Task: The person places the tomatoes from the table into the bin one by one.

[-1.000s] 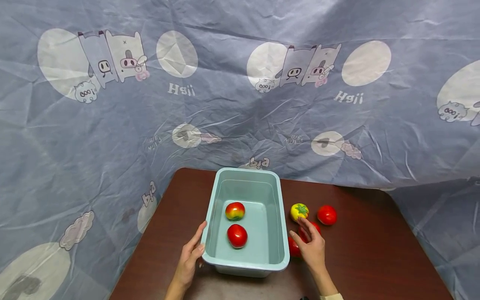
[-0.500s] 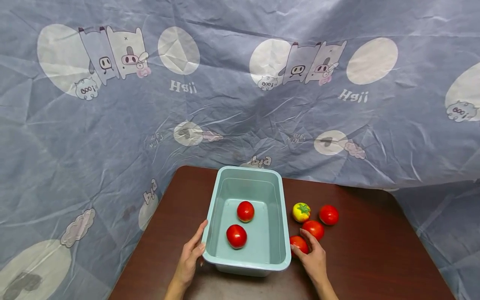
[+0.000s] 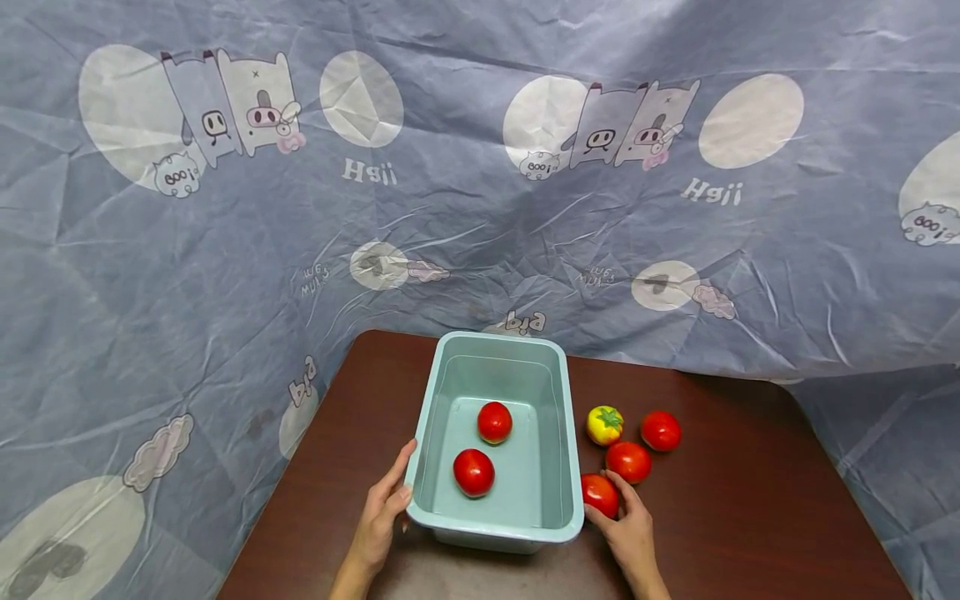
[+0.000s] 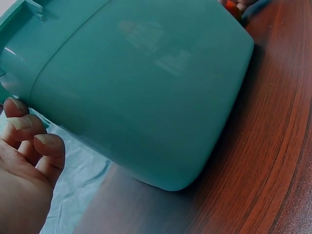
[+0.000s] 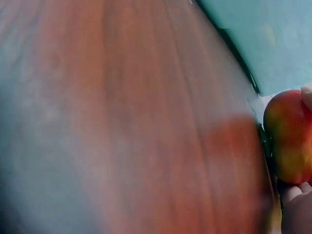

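Observation:
My left hand point(image 3: 377, 518) grips the left rim of a light teal plastic bin point(image 3: 567, 433), thumb on top; the left wrist view shows the curled fingers point(image 4: 46, 141) at the bin's edge. Two red tomatoes lie inside, one point(image 3: 495, 422) farther back and one point(image 3: 473, 473) nearer. My right hand point(image 3: 632, 533) holds a red tomato point(image 3: 599, 495) beside the bin's right side, thumb and fingers around it. In the right wrist view this tomato point(image 5: 290, 139) shows yellow-green on its lower part, and most of the hand is out of frame.
Right of the bin, a red tomato point(image 3: 628, 462), another red tomato point(image 3: 661, 431) and a yellow one with a green star-shaped top point(image 3: 604, 426) lie on the dark brown table point(image 3: 750, 500). A grey-blue printed cloth point(image 3: 480, 208) hangs behind the table.
My right hand has come down from above the tomatoes and closed around the nearest one. The farther tomato in the bin has rolled right, turning its yellow-green side out of sight.

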Demonstrator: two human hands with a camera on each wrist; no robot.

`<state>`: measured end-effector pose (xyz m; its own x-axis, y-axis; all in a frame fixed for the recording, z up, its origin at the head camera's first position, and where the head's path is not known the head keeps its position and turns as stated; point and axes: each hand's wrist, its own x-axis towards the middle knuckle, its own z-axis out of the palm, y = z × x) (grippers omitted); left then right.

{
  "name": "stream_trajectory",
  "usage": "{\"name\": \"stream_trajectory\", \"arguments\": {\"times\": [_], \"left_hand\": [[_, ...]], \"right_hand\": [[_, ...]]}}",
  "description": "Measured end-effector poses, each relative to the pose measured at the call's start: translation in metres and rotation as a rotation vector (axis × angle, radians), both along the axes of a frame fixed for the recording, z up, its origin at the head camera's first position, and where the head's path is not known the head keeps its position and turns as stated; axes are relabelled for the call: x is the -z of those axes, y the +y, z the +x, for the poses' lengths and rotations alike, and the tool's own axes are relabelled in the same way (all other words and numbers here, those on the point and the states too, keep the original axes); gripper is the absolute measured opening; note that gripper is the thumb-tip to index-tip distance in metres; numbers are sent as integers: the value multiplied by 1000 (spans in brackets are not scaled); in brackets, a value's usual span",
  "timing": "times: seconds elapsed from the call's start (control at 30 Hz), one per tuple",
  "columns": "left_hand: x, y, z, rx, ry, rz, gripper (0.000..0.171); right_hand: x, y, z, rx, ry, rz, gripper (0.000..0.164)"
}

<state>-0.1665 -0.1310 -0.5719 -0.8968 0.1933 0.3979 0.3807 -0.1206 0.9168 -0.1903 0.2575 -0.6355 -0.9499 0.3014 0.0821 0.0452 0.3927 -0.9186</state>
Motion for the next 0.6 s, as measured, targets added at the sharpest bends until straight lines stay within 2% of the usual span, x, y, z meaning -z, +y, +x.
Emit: {"name": "stream_trajectory", "arguments": {"times": [0.13, 0.33, 0.5, 0.6], "left_hand": [[-1, 1, 0, 8, -4, -1, 56], [-2, 2, 0, 1, -5, -5, 56], [-2, 1, 1, -7, -1, -5, 56], [-2, 2, 1, -7, 2, 1, 56]], "right_hand": [[-4, 2, 0, 23, -1, -69, 69], [-18, 3, -2, 73, -16, -94, 69], [-41, 2, -3, 85, -26, -104, 70], [-57, 1, -4, 78, 4, -129, 70]]}}
